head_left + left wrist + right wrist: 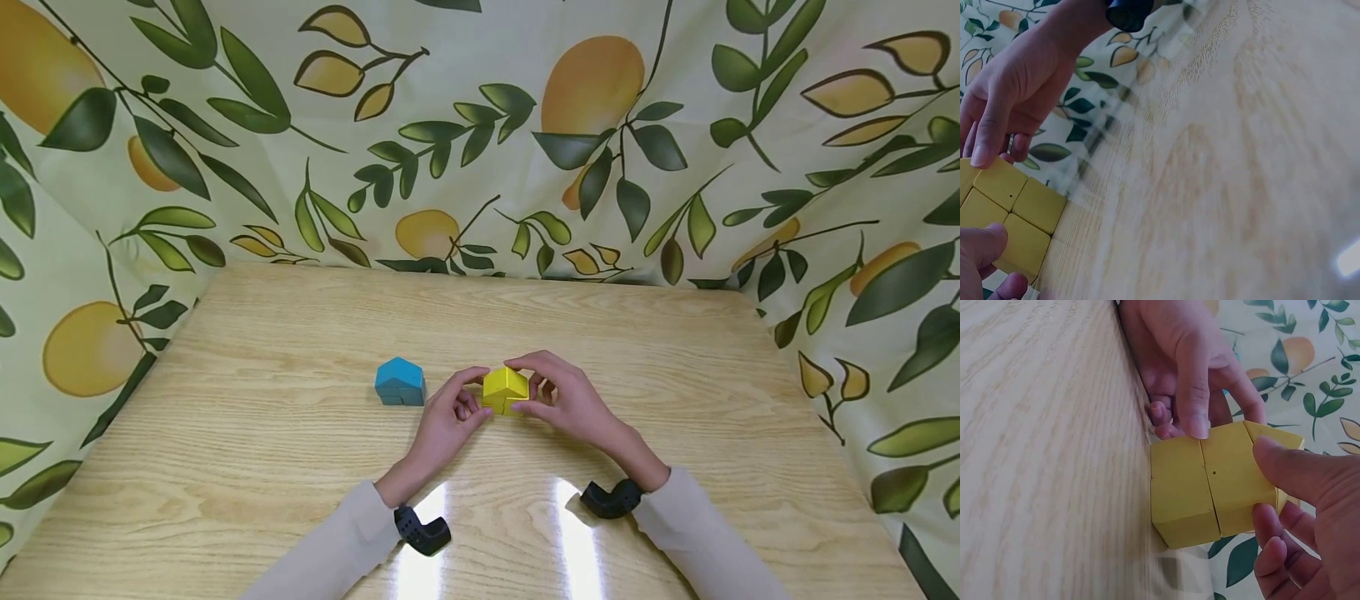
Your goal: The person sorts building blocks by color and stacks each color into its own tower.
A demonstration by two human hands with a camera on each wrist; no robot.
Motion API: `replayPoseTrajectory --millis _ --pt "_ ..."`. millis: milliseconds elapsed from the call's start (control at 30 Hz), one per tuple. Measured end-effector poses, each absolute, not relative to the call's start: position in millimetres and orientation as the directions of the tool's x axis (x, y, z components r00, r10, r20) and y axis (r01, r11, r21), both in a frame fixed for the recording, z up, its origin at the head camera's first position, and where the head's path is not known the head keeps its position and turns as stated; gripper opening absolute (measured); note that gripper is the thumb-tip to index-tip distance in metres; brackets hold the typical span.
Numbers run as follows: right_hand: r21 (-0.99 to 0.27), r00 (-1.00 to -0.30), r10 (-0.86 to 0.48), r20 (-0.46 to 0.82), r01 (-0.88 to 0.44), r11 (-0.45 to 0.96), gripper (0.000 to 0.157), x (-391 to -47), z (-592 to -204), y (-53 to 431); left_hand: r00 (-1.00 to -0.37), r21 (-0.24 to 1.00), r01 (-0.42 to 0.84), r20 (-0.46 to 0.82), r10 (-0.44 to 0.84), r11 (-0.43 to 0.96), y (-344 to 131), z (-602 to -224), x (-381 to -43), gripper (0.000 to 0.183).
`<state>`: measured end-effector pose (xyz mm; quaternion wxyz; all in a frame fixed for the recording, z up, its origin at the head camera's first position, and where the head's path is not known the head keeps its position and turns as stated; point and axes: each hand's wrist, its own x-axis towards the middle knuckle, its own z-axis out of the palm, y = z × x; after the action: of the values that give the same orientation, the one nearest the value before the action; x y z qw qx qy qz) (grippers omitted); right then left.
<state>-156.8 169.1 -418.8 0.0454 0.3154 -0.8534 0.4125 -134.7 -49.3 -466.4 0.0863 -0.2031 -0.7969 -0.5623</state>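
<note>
A yellow house-shaped stack of blocks stands on the table, with a peaked roof piece on top and seams between its pieces. My left hand grips its left side, the thumb at the lower front edge and the index finger near the roof. From the other side my right hand holds it, index finger at the top and thumb at the lower right. In the right wrist view the left thumb presses on a seam between yellow blocks. To the left of my left hand sits a blue house-shaped block stack.
The wooden table reaches back to a cloth printed with leaves and oranges, which also hangs at both sides. A dark band is on the left wrist, another band on the right.
</note>
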Motion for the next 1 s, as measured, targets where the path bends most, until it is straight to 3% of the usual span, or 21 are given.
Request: replayPoseTrajectory --millis 1000 --pt "-0.683 -0.806 -0.473 0.356 -0.570 0.457 0.049 -158.3 -421.3 166.8 -0.906 0.861 0.414 0.360 0.222 0.294 -49.2 -467.3 -135.9 0.050"
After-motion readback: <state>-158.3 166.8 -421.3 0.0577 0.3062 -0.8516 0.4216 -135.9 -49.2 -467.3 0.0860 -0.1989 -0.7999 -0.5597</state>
